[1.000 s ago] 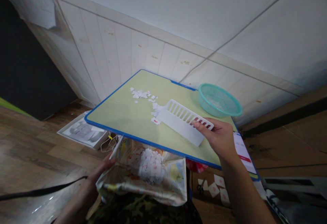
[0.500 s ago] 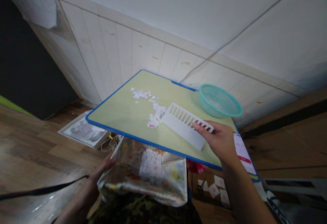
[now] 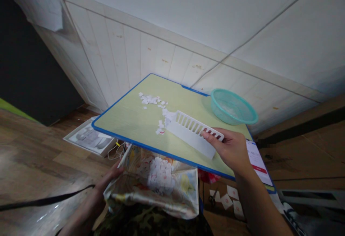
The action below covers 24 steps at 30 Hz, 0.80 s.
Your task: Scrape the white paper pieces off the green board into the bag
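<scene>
My right hand (image 3: 229,146) is closed around one end of a white slotted plastic holder (image 3: 191,137), thumb on its slotted face. The holder lies tilted on the table, and its far end touches white paper scraps (image 3: 165,116). More paper scraps (image 3: 150,100) lie scattered farther back. Below the table's front edge, my left hand (image 3: 114,173) grips the left side of a container lined with patterned cloth (image 3: 185,189); its fingers are partly hidden. A heap of torn paper (image 3: 160,176) lies inside that container.
The pale green table (image 3: 126,121) has a blue rim. A turquoise basin (image 3: 234,106) stands at its back right, and a phone (image 3: 258,162) lies at the right edge. Scissors (image 3: 212,198) and paper cards (image 3: 226,200) sit below right. A white box (image 3: 88,137) is on the floor at left.
My right hand has slid the white holder slightly left and toward me, and its end now covers some of the scraps. My left hand and the lined container look unchanged.
</scene>
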Available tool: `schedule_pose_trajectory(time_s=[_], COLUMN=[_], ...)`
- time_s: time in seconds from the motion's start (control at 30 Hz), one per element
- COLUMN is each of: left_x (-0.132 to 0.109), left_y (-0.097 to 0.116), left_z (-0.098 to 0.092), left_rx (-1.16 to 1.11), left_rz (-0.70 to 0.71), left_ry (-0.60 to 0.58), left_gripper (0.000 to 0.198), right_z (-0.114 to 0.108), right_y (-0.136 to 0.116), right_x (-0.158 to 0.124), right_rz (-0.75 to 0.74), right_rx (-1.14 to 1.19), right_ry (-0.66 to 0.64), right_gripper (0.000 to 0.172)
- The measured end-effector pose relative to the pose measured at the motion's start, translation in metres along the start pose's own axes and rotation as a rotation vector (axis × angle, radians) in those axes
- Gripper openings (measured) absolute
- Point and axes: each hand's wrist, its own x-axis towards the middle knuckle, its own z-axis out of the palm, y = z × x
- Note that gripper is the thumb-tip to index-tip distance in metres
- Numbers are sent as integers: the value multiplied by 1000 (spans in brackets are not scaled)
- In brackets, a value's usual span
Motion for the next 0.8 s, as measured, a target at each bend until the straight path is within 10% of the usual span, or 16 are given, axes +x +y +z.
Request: schedule_pose_trajectory(time_s=[0.8], left_x=[19], left_y=[-12], left_z=[-10], left_rx=[77], left_rz=[62], left_ry=[-65], left_gripper=[71], right_z=[-3], right_y=[3], right_x=[-5], right_rz=[29], right_rx=[32], right_ry=[44], right_gripper=[25])
